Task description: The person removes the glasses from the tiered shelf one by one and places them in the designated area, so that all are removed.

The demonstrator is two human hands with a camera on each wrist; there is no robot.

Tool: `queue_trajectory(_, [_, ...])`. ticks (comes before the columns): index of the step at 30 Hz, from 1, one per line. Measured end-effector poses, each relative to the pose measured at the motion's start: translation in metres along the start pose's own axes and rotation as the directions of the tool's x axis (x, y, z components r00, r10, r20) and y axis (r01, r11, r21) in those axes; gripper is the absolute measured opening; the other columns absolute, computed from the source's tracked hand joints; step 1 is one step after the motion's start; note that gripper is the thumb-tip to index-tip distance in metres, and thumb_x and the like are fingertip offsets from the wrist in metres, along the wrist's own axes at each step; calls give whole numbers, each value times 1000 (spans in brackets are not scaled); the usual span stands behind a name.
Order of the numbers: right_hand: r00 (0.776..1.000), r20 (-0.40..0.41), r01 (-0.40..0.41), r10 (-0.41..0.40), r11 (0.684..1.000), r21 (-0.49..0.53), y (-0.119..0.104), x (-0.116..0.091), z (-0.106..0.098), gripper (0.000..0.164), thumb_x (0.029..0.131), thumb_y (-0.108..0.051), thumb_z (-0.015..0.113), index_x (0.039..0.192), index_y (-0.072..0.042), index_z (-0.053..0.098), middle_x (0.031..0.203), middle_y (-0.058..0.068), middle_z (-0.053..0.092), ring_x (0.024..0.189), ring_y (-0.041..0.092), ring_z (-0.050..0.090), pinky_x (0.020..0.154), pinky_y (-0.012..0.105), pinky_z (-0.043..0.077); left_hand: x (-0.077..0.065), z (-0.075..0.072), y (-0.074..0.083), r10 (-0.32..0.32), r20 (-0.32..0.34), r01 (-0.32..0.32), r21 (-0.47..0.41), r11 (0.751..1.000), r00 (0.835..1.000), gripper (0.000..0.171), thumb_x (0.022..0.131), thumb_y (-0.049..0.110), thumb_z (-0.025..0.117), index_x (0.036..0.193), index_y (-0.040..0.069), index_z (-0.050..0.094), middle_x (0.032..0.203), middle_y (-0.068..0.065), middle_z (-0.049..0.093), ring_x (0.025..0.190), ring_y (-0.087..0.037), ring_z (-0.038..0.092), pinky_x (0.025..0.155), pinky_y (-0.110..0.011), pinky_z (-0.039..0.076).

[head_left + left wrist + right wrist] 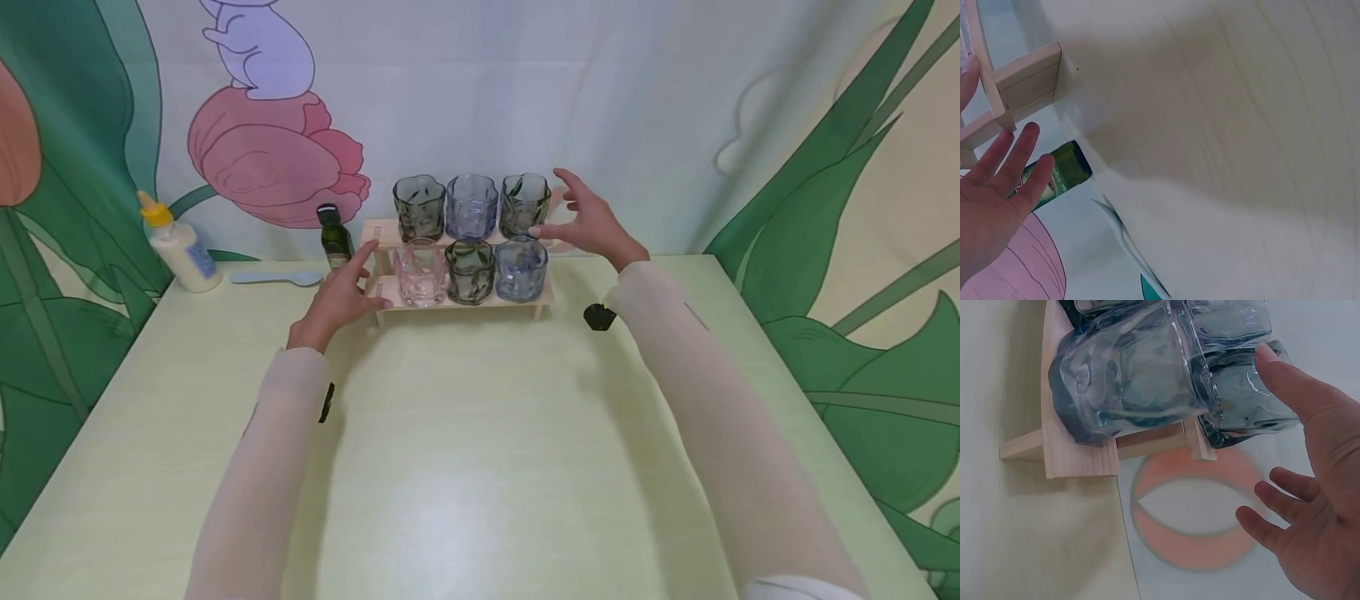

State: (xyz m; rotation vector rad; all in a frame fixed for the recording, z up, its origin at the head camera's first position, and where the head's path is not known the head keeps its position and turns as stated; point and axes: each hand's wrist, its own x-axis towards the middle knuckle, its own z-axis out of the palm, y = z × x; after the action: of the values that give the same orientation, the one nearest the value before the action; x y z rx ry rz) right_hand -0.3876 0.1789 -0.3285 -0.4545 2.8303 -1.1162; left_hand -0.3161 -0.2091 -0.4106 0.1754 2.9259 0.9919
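A two-step wooden rack [465,305] stands at the back of the table and carries several wavy glasses. On the upper step are a grey glass [418,212], a blue glass [471,207] and another grey glass [525,207]. Below them sit a pink glass [422,275], a dark grey glass [470,275] and a blue glass [522,271]. At the rack's left end my left hand [339,302] is spread, its thumb over the lower step. My right hand [592,223] has its fingers parted beside the upper right glass, and its thumb overlaps that glass in the right wrist view.
Left of the rack stands a dark green bottle [334,237] with a black cap, close behind my left hand. Farther left are a pale blue plastic spoon [276,277] and a white glue bottle [183,250] with a yellow nozzle. A printed curtain [480,100] hangs behind the table.
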Motion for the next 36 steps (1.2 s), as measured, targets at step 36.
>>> queue_trajectory(36, [998, 60, -31, 34, 998, -51, -22, 39, 21, 99, 87, -34, 77, 161, -29, 11, 159, 20, 32, 143, 40, 37, 112, 57, 35, -3, -1, -4, 3, -19, -4, -3, 1000, 1000, 99, 87, 17, 79, 161, 30, 14, 138, -25, 53, 109, -42, 62, 96, -56, 48])
